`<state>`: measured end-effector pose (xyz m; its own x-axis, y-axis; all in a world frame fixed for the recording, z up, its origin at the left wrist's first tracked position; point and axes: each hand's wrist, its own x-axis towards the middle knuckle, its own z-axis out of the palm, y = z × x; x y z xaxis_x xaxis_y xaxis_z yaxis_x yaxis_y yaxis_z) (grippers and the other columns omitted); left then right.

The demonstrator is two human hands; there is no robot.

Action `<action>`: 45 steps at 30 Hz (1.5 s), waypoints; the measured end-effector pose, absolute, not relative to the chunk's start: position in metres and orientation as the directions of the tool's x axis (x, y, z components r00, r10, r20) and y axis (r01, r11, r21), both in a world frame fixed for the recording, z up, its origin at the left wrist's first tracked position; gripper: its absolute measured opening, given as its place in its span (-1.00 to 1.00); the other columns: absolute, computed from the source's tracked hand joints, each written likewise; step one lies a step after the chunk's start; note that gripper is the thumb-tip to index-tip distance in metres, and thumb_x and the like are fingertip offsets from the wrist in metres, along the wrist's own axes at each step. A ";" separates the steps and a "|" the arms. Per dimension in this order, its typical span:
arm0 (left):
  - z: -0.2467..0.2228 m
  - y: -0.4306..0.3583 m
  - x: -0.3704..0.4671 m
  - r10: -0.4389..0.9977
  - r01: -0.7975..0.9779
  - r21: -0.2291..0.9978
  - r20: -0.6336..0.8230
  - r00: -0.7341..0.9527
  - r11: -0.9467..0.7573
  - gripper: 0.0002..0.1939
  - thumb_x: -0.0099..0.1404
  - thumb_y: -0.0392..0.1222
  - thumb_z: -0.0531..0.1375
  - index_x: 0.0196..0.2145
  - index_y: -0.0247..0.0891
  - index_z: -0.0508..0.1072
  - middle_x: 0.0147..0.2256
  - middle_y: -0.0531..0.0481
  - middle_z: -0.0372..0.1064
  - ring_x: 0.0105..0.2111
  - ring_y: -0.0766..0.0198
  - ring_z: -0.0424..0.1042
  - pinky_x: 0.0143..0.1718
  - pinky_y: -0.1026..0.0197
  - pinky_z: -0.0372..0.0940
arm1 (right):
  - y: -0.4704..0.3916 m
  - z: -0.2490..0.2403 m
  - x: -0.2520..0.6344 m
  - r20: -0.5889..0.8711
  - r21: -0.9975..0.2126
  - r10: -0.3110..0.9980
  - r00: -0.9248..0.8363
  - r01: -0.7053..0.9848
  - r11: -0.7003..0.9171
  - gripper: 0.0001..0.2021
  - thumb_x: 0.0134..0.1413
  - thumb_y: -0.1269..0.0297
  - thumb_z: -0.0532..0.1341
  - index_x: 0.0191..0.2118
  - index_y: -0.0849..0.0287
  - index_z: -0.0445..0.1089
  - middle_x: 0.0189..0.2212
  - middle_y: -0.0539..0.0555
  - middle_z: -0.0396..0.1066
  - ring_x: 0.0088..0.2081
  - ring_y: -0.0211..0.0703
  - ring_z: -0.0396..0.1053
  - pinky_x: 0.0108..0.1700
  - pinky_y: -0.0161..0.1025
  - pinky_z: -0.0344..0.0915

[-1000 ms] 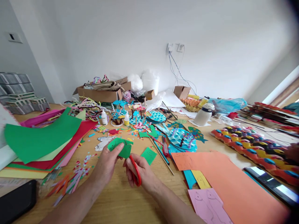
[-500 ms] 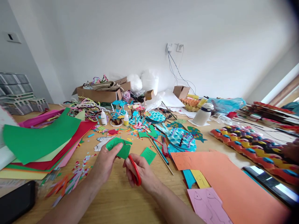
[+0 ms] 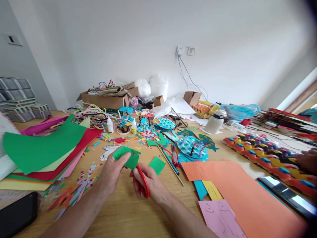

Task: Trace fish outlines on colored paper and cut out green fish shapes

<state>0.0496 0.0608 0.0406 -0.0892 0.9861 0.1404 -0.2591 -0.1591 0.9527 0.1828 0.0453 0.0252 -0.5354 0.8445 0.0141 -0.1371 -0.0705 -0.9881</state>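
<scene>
Between thumb and fingers, my left hand (image 3: 114,168) pinches a piece of green paper (image 3: 131,161) with a dark outline drawn on it. My right hand (image 3: 151,181) is closed around the red handles of a pair of scissors (image 3: 144,181), at the paper's lower right edge. The blades are hidden behind the paper and my fingers. Another green paper piece (image 3: 157,165) lies on the table just right of my hands. White paper fish (image 3: 109,153) lie beyond my left hand.
Coloured sheets (image 3: 44,148) are stacked at left, above a black phone (image 3: 18,211). Orange paper (image 3: 237,191) and pink paper (image 3: 220,216) with drawn fish lie right. A painted egg tray (image 3: 262,158) stands farther right, another person's hand (image 3: 309,162) beside it. Glue bottles (image 3: 109,125) stand behind.
The green paper and my hands have shifted very slightly. Both hands keep the same hold on the paper and the scissors.
</scene>
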 end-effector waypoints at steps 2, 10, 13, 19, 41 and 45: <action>0.042 0.061 0.050 0.987 -0.255 0.954 0.137 -0.090 -0.155 -0.86 0.03 -0.14 0.26 -0.51 -0.25 0.43 -0.55 0.12 0.36 -0.50 0.36 0.29 -0.39 0.34 0.23 | 0.045 0.025 0.183 0.024 -0.989 0.844 -0.536 -0.137 -0.059 -0.53 -0.08 -0.19 0.12 -0.40 0.22 0.26 -0.79 -0.18 0.16 -0.79 -0.44 0.10 -0.77 -0.49 -0.05; 0.045 0.059 0.051 0.988 -0.261 0.954 0.127 -0.091 -0.146 -0.86 0.01 -0.13 0.26 -0.52 -0.26 0.43 -0.56 0.12 0.34 -0.51 0.34 0.30 -0.40 0.32 0.24 | 0.045 0.028 0.183 0.013 -0.986 0.849 -0.529 -0.146 -0.076 -0.52 -0.09 -0.19 0.12 -0.41 0.22 0.25 -0.83 -0.20 0.13 -0.81 -0.45 0.04 -0.78 -0.49 -0.11; 0.046 0.059 0.050 0.989 -0.258 0.955 0.130 -0.070 -0.144 -0.85 0.01 -0.13 0.26 -0.50 -0.26 0.44 -0.56 0.11 0.33 -0.52 0.34 0.30 -0.40 0.32 0.25 | 0.044 0.029 0.183 0.010 -0.986 0.853 -0.522 -0.146 -0.077 -0.52 -0.11 -0.20 0.13 -0.43 0.22 0.25 -0.83 -0.20 0.13 -0.82 -0.46 0.04 -0.79 -0.48 -0.13; 0.046 0.059 0.048 0.989 -0.246 0.959 0.127 -0.073 -0.142 -0.85 0.00 -0.12 0.27 -0.52 -0.26 0.44 -0.56 0.11 0.36 -0.51 0.31 0.34 -0.41 0.30 0.26 | 0.044 0.030 0.183 0.014 -0.988 0.849 -0.528 -0.136 -0.069 -0.52 -0.10 -0.20 0.12 -0.44 0.21 0.24 -0.85 -0.21 0.12 -0.83 -0.46 0.02 -0.79 -0.48 -0.13; 0.045 0.060 0.049 0.989 -0.259 0.954 0.136 -0.063 -0.148 -0.85 0.01 -0.13 0.27 -0.53 -0.26 0.43 -0.56 0.12 0.37 -0.52 0.34 0.32 -0.42 0.32 0.23 | 0.045 0.026 0.185 0.036 -0.988 0.832 -0.553 -0.148 -0.055 -0.53 -0.06 -0.18 0.11 -0.38 0.22 0.27 -0.78 -0.17 0.17 -0.77 -0.43 0.11 -0.74 -0.48 -0.02; 0.043 0.060 0.048 0.988 -0.254 0.955 0.139 -0.064 -0.151 -0.84 0.01 -0.12 0.27 -0.52 -0.27 0.43 -0.55 0.11 0.37 -0.53 0.34 0.31 -0.44 0.32 0.23 | 0.045 0.028 0.185 0.028 -0.991 0.836 -0.548 -0.128 -0.050 -0.52 -0.07 -0.19 0.10 -0.38 0.22 0.27 -0.79 -0.18 0.16 -0.78 -0.45 0.09 -0.75 -0.48 -0.04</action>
<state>0.0484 0.0604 0.0430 -0.0642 0.9881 0.1395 -0.2541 -0.1513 0.9553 0.1849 0.0447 0.0275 -0.5477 0.8362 0.0282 -0.1279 -0.0503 -0.9905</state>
